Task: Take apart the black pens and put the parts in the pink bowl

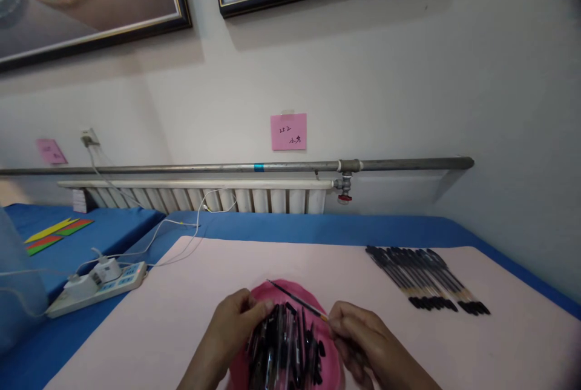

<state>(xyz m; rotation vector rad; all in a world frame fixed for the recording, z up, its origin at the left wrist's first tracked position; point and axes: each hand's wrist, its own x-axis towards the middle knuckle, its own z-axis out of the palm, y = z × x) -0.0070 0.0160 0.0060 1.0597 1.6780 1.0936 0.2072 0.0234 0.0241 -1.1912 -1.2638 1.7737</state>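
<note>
Above the round pink plastic bowl (333, 372), pinching a slim dark pen-like rod (295, 298) in right hand (363, 335); at bowl's left, resting left hand (233, 317), cannot tell if clamped.

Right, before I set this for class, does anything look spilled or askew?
Nothing looks spilled. The laid-out pens split at their near ends, leaving a gap in an otherwise close row, and a cord strays over the far left corner of the sheet.

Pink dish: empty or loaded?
Loaded: black and clear pen parts lie heaped in the pink dish, with bare pink showing at its right side. Depth of the heap: cannot tell.
</note>
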